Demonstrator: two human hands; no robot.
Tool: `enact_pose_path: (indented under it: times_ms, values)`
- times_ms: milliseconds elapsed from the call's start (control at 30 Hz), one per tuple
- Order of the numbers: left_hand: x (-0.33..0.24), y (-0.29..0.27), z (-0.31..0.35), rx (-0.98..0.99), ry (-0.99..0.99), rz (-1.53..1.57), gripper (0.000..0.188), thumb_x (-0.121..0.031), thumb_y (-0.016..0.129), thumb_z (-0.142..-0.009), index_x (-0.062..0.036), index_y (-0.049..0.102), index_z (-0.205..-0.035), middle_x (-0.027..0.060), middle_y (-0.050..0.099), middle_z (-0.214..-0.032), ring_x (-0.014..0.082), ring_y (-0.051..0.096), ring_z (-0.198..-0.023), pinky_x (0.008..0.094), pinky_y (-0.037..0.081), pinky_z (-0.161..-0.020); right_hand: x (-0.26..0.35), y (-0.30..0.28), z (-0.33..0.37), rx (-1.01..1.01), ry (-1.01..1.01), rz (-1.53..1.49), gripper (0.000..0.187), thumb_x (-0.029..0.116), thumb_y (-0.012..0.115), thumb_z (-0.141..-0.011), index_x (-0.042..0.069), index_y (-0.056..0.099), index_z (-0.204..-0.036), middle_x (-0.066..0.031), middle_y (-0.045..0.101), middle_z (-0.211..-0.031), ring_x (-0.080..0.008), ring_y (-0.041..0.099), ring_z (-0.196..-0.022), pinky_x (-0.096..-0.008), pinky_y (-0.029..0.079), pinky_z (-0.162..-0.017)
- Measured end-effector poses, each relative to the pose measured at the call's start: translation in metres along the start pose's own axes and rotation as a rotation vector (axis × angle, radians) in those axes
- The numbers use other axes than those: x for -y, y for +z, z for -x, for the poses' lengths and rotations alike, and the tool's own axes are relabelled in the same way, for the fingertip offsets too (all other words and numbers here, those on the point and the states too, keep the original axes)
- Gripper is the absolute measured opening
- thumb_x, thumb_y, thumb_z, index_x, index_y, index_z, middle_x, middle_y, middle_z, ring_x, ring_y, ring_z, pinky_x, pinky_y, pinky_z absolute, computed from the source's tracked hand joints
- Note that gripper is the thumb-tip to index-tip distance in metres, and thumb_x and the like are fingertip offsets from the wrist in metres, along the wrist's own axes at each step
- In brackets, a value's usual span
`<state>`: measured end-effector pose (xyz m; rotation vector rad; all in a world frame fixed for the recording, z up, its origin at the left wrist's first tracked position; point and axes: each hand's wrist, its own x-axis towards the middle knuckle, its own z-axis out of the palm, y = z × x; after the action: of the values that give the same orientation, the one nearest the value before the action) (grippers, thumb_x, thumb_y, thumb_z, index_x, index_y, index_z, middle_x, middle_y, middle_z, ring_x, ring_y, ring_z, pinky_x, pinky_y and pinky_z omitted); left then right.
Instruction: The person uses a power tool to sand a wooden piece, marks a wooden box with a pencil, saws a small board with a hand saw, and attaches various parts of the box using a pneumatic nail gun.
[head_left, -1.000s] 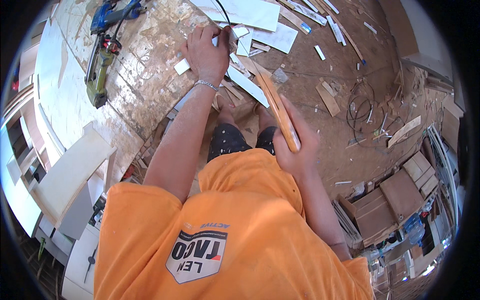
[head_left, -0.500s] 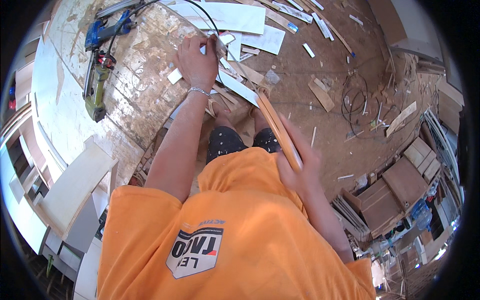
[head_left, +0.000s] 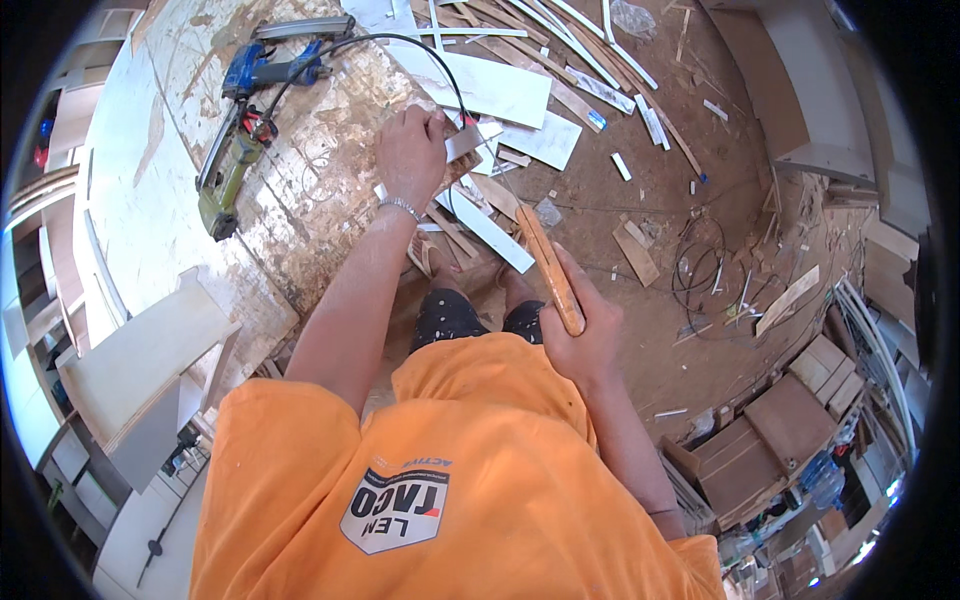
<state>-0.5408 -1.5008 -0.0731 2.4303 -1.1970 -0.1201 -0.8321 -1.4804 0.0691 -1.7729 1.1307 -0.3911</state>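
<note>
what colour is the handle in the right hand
The handle is orange-brown, best seen in the head view.

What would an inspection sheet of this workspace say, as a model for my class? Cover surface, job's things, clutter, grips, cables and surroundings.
Surface: bench top worn, stained and patchy.
Job's things: wooden handle held off the bench; pale piece at the bench edge.
Clutter: blue tool and green tool lying on the bench; white boards and wood scrap on the floor.
Grips: right grip closed around the handle; left grip by the pale piece, hold unclear.
Cables: black hose arcing over the bench; dark coil on the floor.
Surroundings: brown boards stacked at right.
</note>
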Motion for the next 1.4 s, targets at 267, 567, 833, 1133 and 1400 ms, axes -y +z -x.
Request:
enact_pose_path:
  times_ms: [267,567,833,1133,1400]
  values:
    - [0.004,0.002,-0.001,0.037,0.047,-0.064,0.024,-0.027,0.053,-0.105,-0.007,0.064,-0.098,0.0164,0.072,-0.092,0.0351,0.065,-0.097,0.0479,0.043,-0.089,0.053,-0.021,0.003,0.034,0.082,0.15,0.063,-0.001,0.061,-0.08,0.004,0.062,-0.143,-0.017,0.077,-0.096,-0.0167,0.071,-0.071,-0.0292,0.055,-0.071]
    - [0.004,-0.004,-0.006,0.134,0.212,0.004,0.019,-0.025,0.056,-0.105,-0.0077,0.064,-0.101,0.0118,0.069,-0.093,0.0301,0.064,-0.097,0.0442,0.043,-0.091,0.099,-0.053,-0.033,0.173,0.334,0.203,0.064,0.003,0.063,-0.078,0.005,0.062,-0.143,-0.0231,0.075,-0.093,-0.0297,0.077,-0.078,-0.0352,0.058,-0.072]
    - [0.006,0.003,-0.008,0.201,0.033,-0.005,0.019,-0.025,0.055,-0.104,-0.0085,0.063,-0.099,0.0126,0.067,-0.093,0.0308,0.062,-0.098,0.0453,0.043,-0.092,0.128,-0.055,-0.039,0.201,0.358,0.199,0.065,0.004,0.063,-0.081,0.008,0.06,-0.146,-0.0228,0.075,-0.1,-0.0297,0.077,-0.087,-0.0385,0.058,-0.076]
    - [0.008,0.003,-0.012,0.174,0.153,0.024,0.019,-0.024,0.054,-0.104,-0.0075,0.062,-0.097,0.0129,0.066,-0.09,0.0322,0.061,-0.096,0.0457,0.042,-0.09,0.088,0.005,-0.128,0.241,0.336,0.143,0.061,0.014,0.067,-0.085,0.007,0.058,-0.145,-0.0267,0.073,-0.107,-0.0444,0.071,-0.097,-0.043,0.059,-0.086]
    - [0.001,-0.003,-0.012,0.211,0.052,-0.022,0.023,-0.024,0.052,-0.106,-0.0062,0.061,-0.094,0.0141,0.069,-0.093,0.0327,0.061,-0.097,0.0459,0.042,-0.09,0.144,-0.108,-0.026,0.333,0.464,0.19,0.072,0.008,0.07,-0.081,0.017,0.056,-0.15,-0.0193,0.074,-0.119,-0.0361,0.073,-0.109,-0.0433,0.059,-0.094]
